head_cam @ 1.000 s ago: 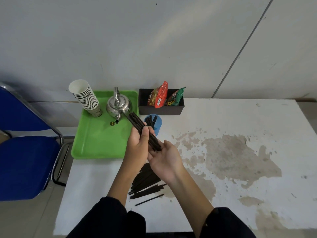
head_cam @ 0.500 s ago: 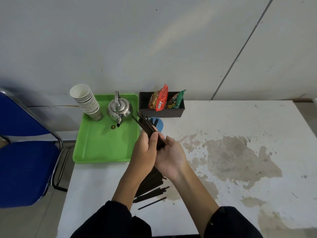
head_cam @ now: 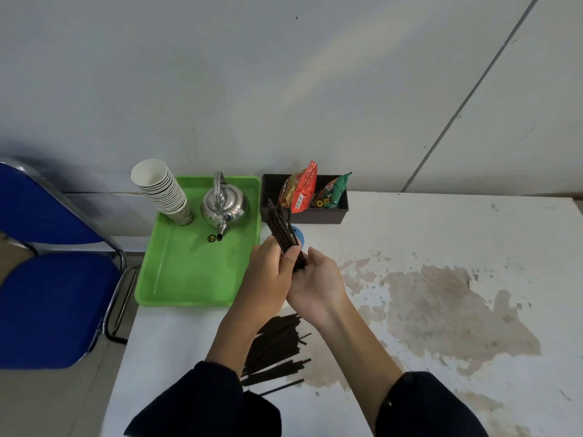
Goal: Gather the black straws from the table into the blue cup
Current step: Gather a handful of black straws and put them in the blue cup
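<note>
My left hand (head_cam: 271,272) grips a bundle of black straws (head_cam: 280,227), which points up and away toward the black box. My right hand (head_cam: 317,283) lies palm up under the bundle's lower end, fingers loosely cupped against it. Just behind the bundle, only a sliver of the blue cup (head_cam: 298,233) shows; the straws and my hands hide the remainder. A pile of loose black straws (head_cam: 277,348) lies on the white table (head_cam: 441,234) below my forearms.
A green tray (head_cam: 189,272) on the left holds a steel kettle (head_cam: 224,206) and a stack of paper cups (head_cam: 161,186). A black box (head_cam: 334,214) with snack packets stands at the back. A blue chair (head_cam: 47,294) is left of the table.
The bundle has been tilted more upright and carried further from me, toward the black box. My right hand has closed in under its lower end.
</note>
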A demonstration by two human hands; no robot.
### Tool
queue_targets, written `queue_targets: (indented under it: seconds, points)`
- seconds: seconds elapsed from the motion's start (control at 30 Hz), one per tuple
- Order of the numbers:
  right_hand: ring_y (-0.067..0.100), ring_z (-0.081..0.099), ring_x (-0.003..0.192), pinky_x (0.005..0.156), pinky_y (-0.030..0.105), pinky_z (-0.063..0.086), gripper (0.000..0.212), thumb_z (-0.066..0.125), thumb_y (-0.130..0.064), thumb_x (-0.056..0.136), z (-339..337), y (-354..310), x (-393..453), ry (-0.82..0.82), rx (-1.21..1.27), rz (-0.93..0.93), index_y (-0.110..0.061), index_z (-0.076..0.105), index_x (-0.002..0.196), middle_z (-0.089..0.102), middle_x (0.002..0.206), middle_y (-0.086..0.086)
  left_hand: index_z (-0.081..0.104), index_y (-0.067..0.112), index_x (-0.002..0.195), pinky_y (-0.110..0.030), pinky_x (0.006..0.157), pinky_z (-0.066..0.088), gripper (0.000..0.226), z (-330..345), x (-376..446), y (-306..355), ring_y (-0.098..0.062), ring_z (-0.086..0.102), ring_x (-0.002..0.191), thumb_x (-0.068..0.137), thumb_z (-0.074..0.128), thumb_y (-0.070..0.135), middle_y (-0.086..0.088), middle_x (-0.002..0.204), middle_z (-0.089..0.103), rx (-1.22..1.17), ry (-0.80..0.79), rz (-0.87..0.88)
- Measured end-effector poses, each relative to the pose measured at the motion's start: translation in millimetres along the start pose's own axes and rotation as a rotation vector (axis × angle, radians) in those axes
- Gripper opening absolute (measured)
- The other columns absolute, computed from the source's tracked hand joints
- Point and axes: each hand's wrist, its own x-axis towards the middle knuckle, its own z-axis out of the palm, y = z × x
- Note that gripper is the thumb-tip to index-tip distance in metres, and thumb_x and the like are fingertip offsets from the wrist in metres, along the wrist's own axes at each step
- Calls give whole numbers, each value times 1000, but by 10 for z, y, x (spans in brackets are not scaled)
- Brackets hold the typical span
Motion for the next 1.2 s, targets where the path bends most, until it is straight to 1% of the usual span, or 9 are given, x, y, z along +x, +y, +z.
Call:
queue_targets:
  seconds: [0.13,0.23,0.37,0.6,0.73,0.8,0.9,1.03,1.2]
  points:
    - [25,52,125,109,40,38,49,26,-35,102,7,-121,84,39,-171,-27,-5,55,128,57,133,17,57,23,103,-10,70,46,15,5,99,61,5,61,83,103,43,30,6,93,65,-161,83,-162]
    - [21,49,128,114,37,31,42,29,-29,102,-44,-255,210,159,-321,-127,-8,54,128,56,134,9,55,22,105,-4,62,43,21,46,211,-19,3,57,81,103,39,36,4,94,64,-279,192,-295]
    - [18,48,128,113,34,31,40,28,-24,102,-121,-400,341,157,-416,-129,-8,51,131,56,135,6,54,23,103,-1,60,41,22,173,349,-141,3,55,80,103,37,37,7,91,61,-326,257,-365]
    - [9,56,118,99,22,38,38,32,-24,97,-245,-530,522,309,-811,-323,-18,60,123,64,117,-7,54,12,103,-8,66,48,28,437,533,-430,-11,61,89,103,39,35,-13,102,61,-218,348,-370]
    - [-1,44,114,96,16,31,39,30,-30,100,-321,-554,575,332,-1208,-453,-25,57,128,57,130,-10,52,20,97,-41,84,52,21,558,554,-575,-27,54,104,101,40,36,1,93,52,-96,398,-325]
    - [-2,41,114,92,7,28,40,28,-27,102,-365,-557,591,260,-1362,-440,-21,51,134,54,136,-6,55,13,100,-40,82,46,26,607,543,-581,-22,46,104,101,40,34,4,89,50,4,406,-301]
    - [9,40,131,98,11,25,41,30,-20,102,-459,-513,626,184,-1506,-393,-17,43,141,46,146,0,59,11,103,-40,78,44,36,666,537,-602,-13,36,94,98,39,41,3,89,54,172,443,-256]
    - [14,36,137,100,14,24,46,31,-8,99,-506,-493,648,168,-1566,-390,-17,38,143,41,149,1,64,14,104,-41,74,43,36,757,529,-625,-24,41,93,97,42,42,-4,106,62,334,482,-216]
    - [15,33,139,101,13,21,53,33,4,95,-545,-499,673,185,-1608,-385,-18,39,144,38,151,0,67,16,104,-35,84,33,37,847,496,-689,-31,39,106,94,47,45,-10,127,52,342,498,-255]
